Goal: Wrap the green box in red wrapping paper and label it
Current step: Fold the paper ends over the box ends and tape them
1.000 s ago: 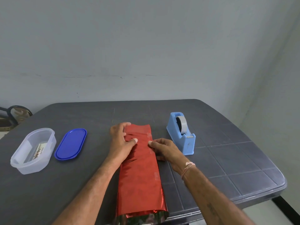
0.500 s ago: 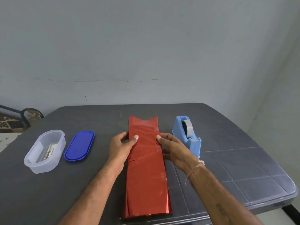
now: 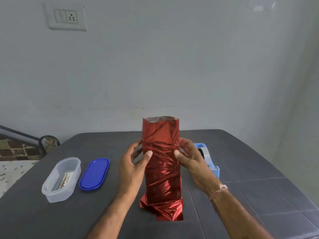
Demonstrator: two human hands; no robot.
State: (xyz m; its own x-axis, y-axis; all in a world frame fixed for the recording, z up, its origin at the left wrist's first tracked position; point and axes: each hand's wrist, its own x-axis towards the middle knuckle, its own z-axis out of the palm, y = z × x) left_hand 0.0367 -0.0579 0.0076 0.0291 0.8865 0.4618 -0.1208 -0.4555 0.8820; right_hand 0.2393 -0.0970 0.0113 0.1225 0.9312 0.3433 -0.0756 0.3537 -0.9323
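Observation:
The box stands upright on the dark table point(image 3: 250, 161), fully covered by shiny red wrapping paper point(image 3: 161, 171); no green shows. The paper's top end is an open tube with a silver inner rim, and its bottom end is crumpled against the table. My left hand point(image 3: 133, 165) grips the left side, thumb on the front face. My right hand point(image 3: 189, 157) grips the right side in the same way.
A blue tape dispenser point(image 3: 209, 161) stands just behind my right hand. To the left lie a blue oval lid point(image 3: 94, 173) and a clear plastic container point(image 3: 61, 179) with a label card inside. The wall with a socket plate point(image 3: 66, 17) is behind.
The wrapped box lay flat along the table; both hands have tipped it up onto its near end, crumpling the paper there. The view has tilted upward.

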